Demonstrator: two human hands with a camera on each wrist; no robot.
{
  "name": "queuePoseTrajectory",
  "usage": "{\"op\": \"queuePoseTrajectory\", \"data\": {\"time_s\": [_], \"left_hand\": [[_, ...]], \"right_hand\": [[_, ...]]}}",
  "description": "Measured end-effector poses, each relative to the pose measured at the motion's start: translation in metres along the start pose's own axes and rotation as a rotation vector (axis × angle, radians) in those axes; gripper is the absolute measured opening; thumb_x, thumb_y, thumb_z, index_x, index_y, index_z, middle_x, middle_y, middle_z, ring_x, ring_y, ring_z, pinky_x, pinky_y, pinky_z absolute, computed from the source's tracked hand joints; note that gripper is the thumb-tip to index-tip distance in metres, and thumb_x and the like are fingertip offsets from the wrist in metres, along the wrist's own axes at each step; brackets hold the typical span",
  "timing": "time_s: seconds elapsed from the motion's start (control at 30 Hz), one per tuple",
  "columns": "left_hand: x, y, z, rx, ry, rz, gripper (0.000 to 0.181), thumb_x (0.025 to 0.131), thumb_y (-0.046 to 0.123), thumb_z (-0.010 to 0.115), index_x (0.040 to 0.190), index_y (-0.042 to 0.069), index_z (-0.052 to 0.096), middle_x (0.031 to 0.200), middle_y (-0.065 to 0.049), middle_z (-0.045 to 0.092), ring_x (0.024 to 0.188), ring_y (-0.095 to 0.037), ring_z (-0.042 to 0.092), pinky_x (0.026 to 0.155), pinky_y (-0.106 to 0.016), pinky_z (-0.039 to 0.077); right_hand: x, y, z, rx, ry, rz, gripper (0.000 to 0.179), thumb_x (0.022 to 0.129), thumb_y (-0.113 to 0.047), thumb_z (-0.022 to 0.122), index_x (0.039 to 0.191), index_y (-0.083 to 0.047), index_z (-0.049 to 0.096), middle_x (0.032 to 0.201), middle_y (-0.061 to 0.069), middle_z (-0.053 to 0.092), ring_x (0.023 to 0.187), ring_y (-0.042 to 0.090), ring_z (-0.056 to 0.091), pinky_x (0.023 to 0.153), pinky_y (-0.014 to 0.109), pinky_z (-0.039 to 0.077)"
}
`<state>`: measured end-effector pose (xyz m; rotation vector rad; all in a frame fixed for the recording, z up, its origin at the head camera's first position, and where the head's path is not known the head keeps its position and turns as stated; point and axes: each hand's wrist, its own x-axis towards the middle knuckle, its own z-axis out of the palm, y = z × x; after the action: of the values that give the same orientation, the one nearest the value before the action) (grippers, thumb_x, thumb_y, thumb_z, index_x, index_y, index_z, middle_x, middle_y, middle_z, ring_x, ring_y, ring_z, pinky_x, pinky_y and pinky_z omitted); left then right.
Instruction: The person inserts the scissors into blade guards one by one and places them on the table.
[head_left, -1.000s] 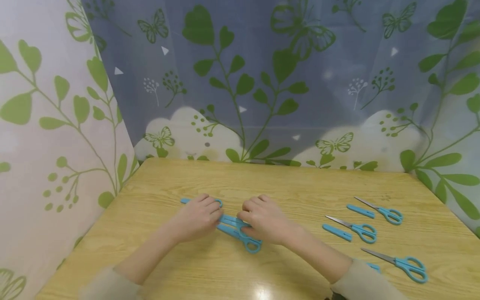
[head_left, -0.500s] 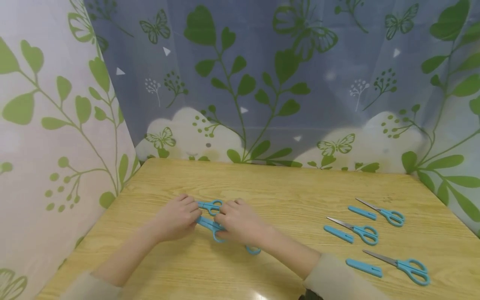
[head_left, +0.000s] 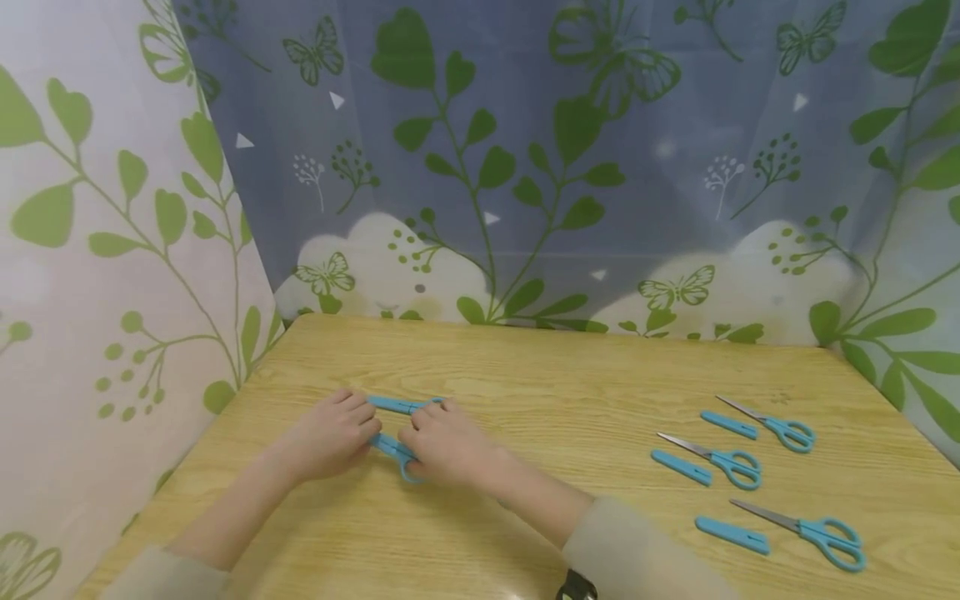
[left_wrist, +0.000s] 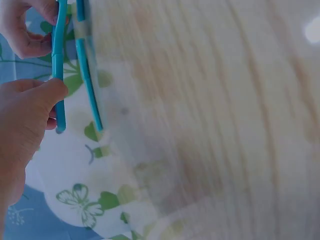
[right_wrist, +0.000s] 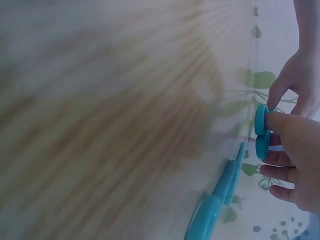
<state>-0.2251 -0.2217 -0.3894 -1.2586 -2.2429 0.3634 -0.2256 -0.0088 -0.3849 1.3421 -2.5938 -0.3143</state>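
Note:
Both hands hold one pair of blue scissors (head_left: 411, 472) with its blades in a blue cover (head_left: 384, 444). The left hand (head_left: 330, 435) pinches the cover end, its thumb on top in the left wrist view. My right hand (head_left: 448, 446) grips the handle loops (right_wrist: 261, 120) between thumb and fingers, as the right wrist view shows. Just behind, a second covered pair of blue scissors (head_left: 393, 405) lies on the table, its handles partly hidden by the right hand. Whether the blades are fully inside the held cover is hidden by the hands.
On the right of the wooden table (head_left: 555, 375) lie three blue-handled scissors, the far (head_left: 787, 432), middle (head_left: 735, 468) and near (head_left: 831, 540) pairs. Each has a separate blue cover beside it, such as the near cover (head_left: 732, 535). A patterned curtain (head_left: 525, 167) stands behind the table.
Both hands have moved left, carrying the covered scissors nearer the pair lying behind. Another blue handle loop seen under the right forearm half a second ago is out of sight in the head view.

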Motion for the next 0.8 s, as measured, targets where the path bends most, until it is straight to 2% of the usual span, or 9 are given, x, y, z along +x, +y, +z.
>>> {"op": "queuePoseTrajectory", "data": {"time_s": [0.1, 0.3, 0.47, 0.53, 0.8], "left_hand": [[-0.004, 0.0, 0.002, 0.023, -0.035, 0.008, 0.021, 0.071, 0.022, 0.074, 0.076, 0.012, 0.057, 0.074, 0.002, 0.052, 0.074, -0.017, 0.052, 0.072, -0.032, 0.045], [-0.013, 0.001, 0.004, 0.044, -0.114, -0.002, 0.02, 0.076, 0.024, 0.073, 0.077, 0.012, 0.058, 0.077, 0.001, 0.055, 0.077, -0.018, 0.054, 0.074, -0.033, 0.046], [-0.017, 0.002, 0.01, 0.073, -0.172, 0.003, 0.017, 0.078, 0.024, 0.071, 0.078, 0.012, 0.059, 0.076, 0.002, 0.054, 0.075, -0.016, 0.053, 0.072, -0.031, 0.046], [-0.017, 0.003, 0.011, 0.076, -0.187, 0.005, 0.017, 0.078, 0.024, 0.071, 0.078, 0.013, 0.058, 0.075, 0.003, 0.053, 0.073, -0.015, 0.051, 0.07, -0.03, 0.045], [-0.017, 0.006, 0.009, 0.046, -0.221, -0.035, 0.014, 0.08, 0.022, 0.07, 0.08, 0.012, 0.06, 0.074, 0.004, 0.051, 0.074, -0.016, 0.051, 0.07, -0.029, 0.044]], "right_hand": [[0.005, -0.004, 0.005, -0.046, -0.014, -0.013, 0.023, 0.086, -0.045, 0.059, 0.088, -0.022, 0.057, 0.079, -0.008, 0.046, 0.082, 0.01, 0.048, 0.083, 0.031, 0.039], [0.012, -0.01, 0.012, -0.085, -0.026, -0.027, 0.026, 0.088, -0.047, 0.056, 0.09, -0.022, 0.056, 0.077, -0.008, 0.045, 0.077, 0.01, 0.043, 0.078, 0.028, 0.038], [0.011, -0.012, 0.016, -0.114, -0.035, -0.035, 0.028, 0.089, -0.048, 0.052, 0.093, -0.021, 0.056, 0.078, -0.007, 0.044, 0.077, 0.011, 0.042, 0.082, 0.034, 0.04], [0.011, -0.012, 0.017, -0.122, -0.039, -0.039, 0.028, 0.09, -0.048, 0.051, 0.095, -0.021, 0.056, 0.079, -0.007, 0.045, 0.078, 0.011, 0.043, 0.085, 0.036, 0.041], [0.011, -0.013, 0.014, -0.142, -0.048, -0.05, 0.028, 0.091, -0.047, 0.05, 0.1, -0.021, 0.057, 0.083, -0.007, 0.049, 0.079, 0.01, 0.045, 0.082, 0.031, 0.041]]}}
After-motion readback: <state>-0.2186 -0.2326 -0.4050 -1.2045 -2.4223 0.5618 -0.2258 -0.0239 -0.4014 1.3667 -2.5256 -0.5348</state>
